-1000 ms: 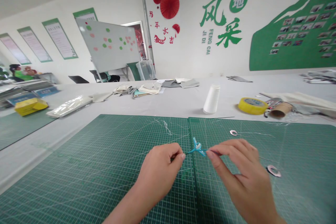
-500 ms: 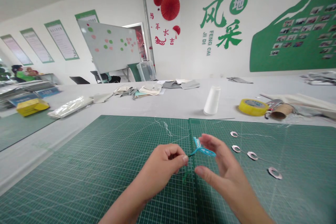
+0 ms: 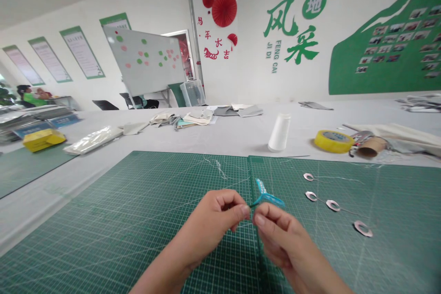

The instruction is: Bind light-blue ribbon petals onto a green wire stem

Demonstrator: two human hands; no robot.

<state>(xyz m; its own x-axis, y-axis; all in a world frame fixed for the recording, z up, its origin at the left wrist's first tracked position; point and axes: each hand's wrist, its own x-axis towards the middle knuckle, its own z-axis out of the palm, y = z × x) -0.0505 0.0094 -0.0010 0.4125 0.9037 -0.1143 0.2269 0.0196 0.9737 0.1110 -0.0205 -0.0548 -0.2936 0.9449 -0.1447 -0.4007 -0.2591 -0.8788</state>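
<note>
Between thumb and forefinger, my left hand (image 3: pixel 225 211) pinches the dark green stem of a small light-blue craft piece. That blue craft piece (image 3: pixel 270 199) has two leaf-like arms with white dots, one pointing up and one lying to the right. Just below it, my right hand (image 3: pixel 280 236) is closed in a pinch, its fingertips close to the left ones. What the right fingers hold, if anything, is hidden. Under both hands lie green cutting mats (image 3: pixel 144 211). Several pale pink rings (image 3: pixel 333 205), some with thread tails, rest on the mat to the right.
A white thread cone (image 3: pixel 279 132) stands behind the mats. To its right are a roll of yellow tape (image 3: pixel 333 141) and a cardboard tube (image 3: pixel 371 146). Loose thread (image 3: pixel 220 170) lies on the mat. Fabric pieces (image 3: pixel 196 117), a plastic-wrapped packet (image 3: pixel 93 140) and a yellow box (image 3: pixel 44 139) sit further left.
My right hand has come down and left from beside the blue piece, and its spread fingers have closed into a pinch. The left hand keeps its hold on the stem.
</note>
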